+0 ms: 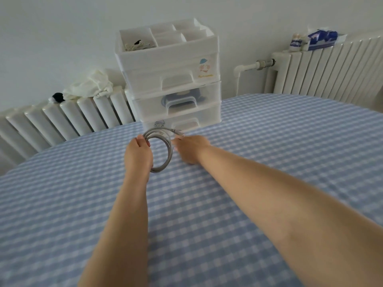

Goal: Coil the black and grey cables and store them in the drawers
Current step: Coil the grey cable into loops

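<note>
Left hand (137, 151) grip pinches grey cable (165, 160) coil; right hand (190, 148) grip loose at plug. Slack pinch: loops could spring open.

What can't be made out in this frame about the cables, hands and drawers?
Head view only:
- Black cable: not seen; a dark shape in the middle drawer is blurred by frosted plastic.
- Grey cable: its near-left arc is hidden behind the left hand.
- Right hand: motion-blurred, so whether its fingers hold the cable's plug is unclear.
- Bottom drawer: partly hidden by the coil; contents unreadable.
</note>
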Tool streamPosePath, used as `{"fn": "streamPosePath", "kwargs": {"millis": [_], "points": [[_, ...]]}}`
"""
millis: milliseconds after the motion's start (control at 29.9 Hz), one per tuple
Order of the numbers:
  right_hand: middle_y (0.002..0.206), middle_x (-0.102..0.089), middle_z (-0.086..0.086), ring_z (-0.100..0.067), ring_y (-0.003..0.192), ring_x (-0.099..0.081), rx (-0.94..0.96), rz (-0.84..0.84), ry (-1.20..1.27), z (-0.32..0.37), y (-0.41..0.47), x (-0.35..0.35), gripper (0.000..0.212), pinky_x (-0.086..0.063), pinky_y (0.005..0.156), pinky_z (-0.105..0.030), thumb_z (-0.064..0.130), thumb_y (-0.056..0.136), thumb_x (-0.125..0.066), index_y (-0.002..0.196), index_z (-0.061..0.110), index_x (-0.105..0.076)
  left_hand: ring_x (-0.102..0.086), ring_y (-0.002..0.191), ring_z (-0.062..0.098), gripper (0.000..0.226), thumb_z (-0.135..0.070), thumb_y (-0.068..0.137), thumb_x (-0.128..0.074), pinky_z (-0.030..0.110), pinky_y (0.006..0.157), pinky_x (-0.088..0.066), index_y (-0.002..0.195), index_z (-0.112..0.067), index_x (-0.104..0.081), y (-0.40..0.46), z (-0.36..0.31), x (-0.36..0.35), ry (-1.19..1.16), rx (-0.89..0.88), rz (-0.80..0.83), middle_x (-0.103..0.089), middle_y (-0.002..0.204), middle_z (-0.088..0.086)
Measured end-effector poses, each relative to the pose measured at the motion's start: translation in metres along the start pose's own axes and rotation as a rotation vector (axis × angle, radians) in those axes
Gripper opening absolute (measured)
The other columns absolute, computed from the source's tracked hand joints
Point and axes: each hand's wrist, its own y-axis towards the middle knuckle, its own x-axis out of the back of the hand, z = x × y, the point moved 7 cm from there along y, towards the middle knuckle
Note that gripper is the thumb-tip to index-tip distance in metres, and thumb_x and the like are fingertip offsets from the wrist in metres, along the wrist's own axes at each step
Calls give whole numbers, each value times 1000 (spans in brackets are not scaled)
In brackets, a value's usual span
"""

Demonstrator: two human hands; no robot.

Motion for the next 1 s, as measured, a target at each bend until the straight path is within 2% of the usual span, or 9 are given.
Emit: {"fn": "streamPosePath", "kwargs": {"millis": [134,267,401,468,568,635,735,835,1002], "points": [[128,-47,-8,-28,89,-60,-106,-90,89,-13,-5,0,24,-43,67,-37,26,102,-40,116,10,-52,-44,60,18,42,-39,103,-26,43,67,-46,71,-20,-47,0,-2,1,-40,-38,-54,-48,68,-1],[126,-56,-9,-30,106,-58,-311,2,123,-23,-27,0,25,-40,73,-36,20,101,-45,121,8,-53,-43,58,16,41,-38,103,-26,40,65,-44,73,-20,-48,-8,-4,-7,-44,-52,-34,-48,68,-2],[136,-51,-11,-29,119,-53,-404,126,130,-27,-61,-2,32,-43,86,-36,5,96,-46,127,7,-52,-46,62,16,40,-37,104,-25,45,71,-49,75,-20,-48,-17,-10,-18,13,-83,25,-50,71,-2],[127,-56,-10,-28,112,-57,-475,26,267,-37,-84,6,30,-44,83,-38,14,99,-45,129,8,-47,-48,67,19,40,-36,103,-25,47,73,-49,81,-17,-52,-22,-13,-26,75,-100,71,-55,79,2],[93,-58,1,-20,83,-56,-473,-303,604,-43,-115,28,23,-41,67,-34,34,102,-39,107,15,-49,-52,81,26,42,-34,104,-26,38,71,-40,97,-6,-56,-37,-24,-44,248,-209,155,-58,91,8],[85,-56,5,-15,76,-54,-422,-416,746,-38,-126,40,22,-41,63,-32,37,101,-41,98,18,-51,-54,85,30,40,-31,104,-26,36,72,-39,97,-5,-57,-50,-33,-58,312,-277,229,-58,88,7],[83,-61,4,-12,70,-55,-409,-464,787,-37,-128,47,19,-43,57,-29,35,100,-46,93,19,-54,-53,76,26,40,-33,104,-25,38,69,-42,85,-12,-54,-69,-47,-73,304,-316,324,-54,75,0],[82,-63,5,-12,71,-57,-430,-465,793,-41,-131,47,20,-42,55,-27,36,99,-48,90,20,-56,-50,67,18,46,-38,104,-24,39,66,-47,89,-11,-58,-79,-53,-77,172,-278,401,-53,75,-1],[82,-67,7,-14,78,-64,-380,-465,772,-32,-137,51,19,-55,72,-40,36,96,-50,88,23,-60,-45,58,15,40,-34,104,-28,32,55,-42,78,-16,-53,-86,-54,-80,104,-235,493,-51,73,-2]]}}
